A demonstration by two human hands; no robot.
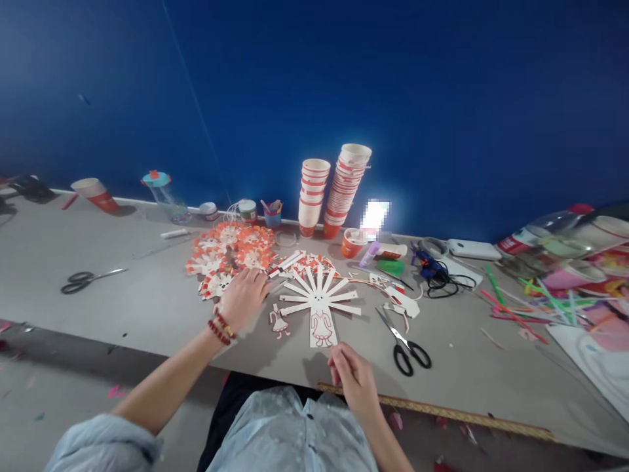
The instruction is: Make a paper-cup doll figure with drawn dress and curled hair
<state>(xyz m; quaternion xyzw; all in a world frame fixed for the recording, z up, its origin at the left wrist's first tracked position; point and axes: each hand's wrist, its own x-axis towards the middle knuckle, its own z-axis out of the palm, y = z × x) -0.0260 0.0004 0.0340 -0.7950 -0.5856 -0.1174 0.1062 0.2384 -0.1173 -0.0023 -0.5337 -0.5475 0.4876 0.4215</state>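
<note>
A pale blue shirt (280,436) with a dark button (309,416) is worn at 6 o'clock, its left sleeve (105,444) rolled at 8. Red beaded bracelets (219,332) are worn on the left wrist (230,314); dark lower garment (220,410) is seen at 7.

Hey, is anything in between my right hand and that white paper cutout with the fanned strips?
Nothing visible. Your right hand is right by the lower right corner of the paper cutout; I can't tell whether they touch. The scissors lie off to the right.

Two scissors (95,276) (396,334), two cup stacks (312,203) (343,193), one fanned white cutout (320,321) show.
</note>
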